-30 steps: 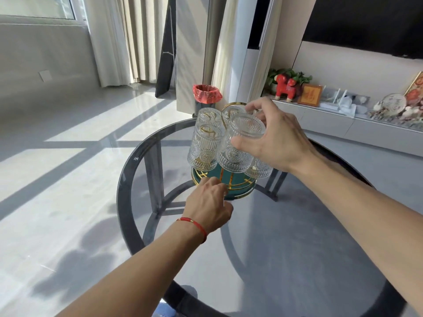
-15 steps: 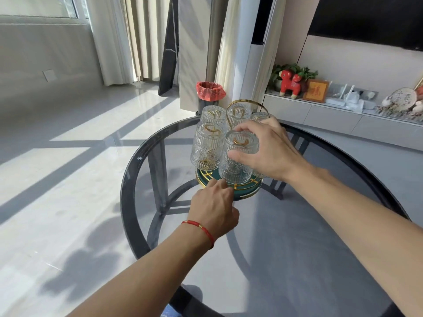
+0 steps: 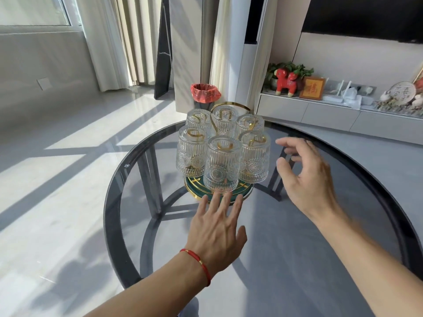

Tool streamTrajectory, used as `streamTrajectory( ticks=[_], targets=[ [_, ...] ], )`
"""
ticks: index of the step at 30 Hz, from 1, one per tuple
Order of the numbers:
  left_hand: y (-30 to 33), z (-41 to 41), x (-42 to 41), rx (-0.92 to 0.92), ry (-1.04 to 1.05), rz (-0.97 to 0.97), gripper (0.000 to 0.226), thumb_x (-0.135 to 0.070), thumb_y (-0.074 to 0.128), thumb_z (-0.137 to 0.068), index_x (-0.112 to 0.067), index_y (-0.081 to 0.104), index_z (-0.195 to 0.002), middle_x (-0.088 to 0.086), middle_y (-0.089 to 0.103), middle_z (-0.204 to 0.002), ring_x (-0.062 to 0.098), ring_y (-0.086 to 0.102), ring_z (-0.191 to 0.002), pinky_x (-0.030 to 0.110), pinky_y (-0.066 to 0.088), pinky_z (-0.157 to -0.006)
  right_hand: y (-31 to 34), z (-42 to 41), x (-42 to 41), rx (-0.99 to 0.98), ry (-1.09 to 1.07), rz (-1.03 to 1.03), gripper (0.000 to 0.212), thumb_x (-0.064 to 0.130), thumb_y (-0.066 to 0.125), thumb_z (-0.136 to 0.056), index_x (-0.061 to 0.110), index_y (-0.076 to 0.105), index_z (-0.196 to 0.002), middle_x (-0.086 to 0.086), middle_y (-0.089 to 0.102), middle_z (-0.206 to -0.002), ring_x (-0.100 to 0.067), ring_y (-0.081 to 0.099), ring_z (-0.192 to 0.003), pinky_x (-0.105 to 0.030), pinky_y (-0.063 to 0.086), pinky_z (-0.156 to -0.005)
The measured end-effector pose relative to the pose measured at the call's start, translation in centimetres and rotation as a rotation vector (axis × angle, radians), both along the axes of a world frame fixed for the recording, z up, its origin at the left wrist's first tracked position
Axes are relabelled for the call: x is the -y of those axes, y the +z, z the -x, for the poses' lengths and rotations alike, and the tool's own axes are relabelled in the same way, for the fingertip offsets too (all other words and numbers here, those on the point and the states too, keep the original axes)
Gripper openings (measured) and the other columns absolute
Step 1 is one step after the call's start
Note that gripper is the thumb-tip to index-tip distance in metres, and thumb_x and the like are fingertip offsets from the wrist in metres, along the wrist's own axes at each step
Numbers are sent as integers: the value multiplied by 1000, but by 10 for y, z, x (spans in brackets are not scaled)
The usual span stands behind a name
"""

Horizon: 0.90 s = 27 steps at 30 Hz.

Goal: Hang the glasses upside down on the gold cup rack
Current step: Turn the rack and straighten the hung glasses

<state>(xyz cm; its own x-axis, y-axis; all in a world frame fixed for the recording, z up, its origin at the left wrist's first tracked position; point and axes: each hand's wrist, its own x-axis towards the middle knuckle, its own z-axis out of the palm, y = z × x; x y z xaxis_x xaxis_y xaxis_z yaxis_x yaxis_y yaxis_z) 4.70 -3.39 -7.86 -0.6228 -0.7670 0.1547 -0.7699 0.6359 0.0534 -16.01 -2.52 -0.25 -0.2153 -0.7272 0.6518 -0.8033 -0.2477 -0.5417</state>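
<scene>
Several ribbed clear glasses hang upside down on the gold cup rack (image 3: 230,105), which has a green round base (image 3: 194,189). The nearest glass (image 3: 221,165) hangs at the front, untouched. My left hand (image 3: 216,227) lies flat and open just in front of the base, fingertips at its gold rim. To the right of the rack my right hand (image 3: 306,177) hovers open with fingers spread, holding nothing.
The rack stands toward the far side of a round dark glass table (image 3: 286,259) with a black rim. Behind it are a bin with a red liner (image 3: 205,94) on the floor and a low white cabinet (image 3: 338,115) with ornaments.
My right hand has let go of the front glass, which now hangs on the rack, and has drawn back to the right. My left hand has opened flat before the base.
</scene>
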Motion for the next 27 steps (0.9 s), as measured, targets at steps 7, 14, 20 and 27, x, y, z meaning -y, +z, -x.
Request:
streamTrajectory(
  ticks=[7,14,20,27],
  targets=[
    [-10,15,8,-40,-9,22,64,-47,37,-99,-25,34,-159,3,29,-170,35,44,-138,66,22,-120,-1,-2,28,-35,156,-159,66,33,77,-88,31,47,-147,0,52,-140,-16,51,-129,-40,45,-110],
    [-16,16,11,-91,4,71,61,-46,48,-96,-26,44,-154,-1,44,-163,34,56,-122,66,34,-113,-11,-5,44,147,159,-267,89,73,72,-75,33,40,-148,7,57,-145,-11,56,-125,-33,46,-106],
    [-17,14,12,-122,15,110,63,-39,57,-91,-22,47,-152,-1,48,-160,32,59,-118,62,39,-112,-7,-1,42,266,180,-193,72,42,89,-76,21,55,-136,7,69,-126,-7,64,-116,-22,49,-101],
    [-19,11,12,-145,11,143,65,-35,61,-88,-21,49,-151,1,50,-158,32,58,-121,61,40,-113,-2,6,37,270,189,-221,72,46,88,-74,21,54,-133,7,68,-127,-11,64,-117,-30,50,-105]
  ],
)
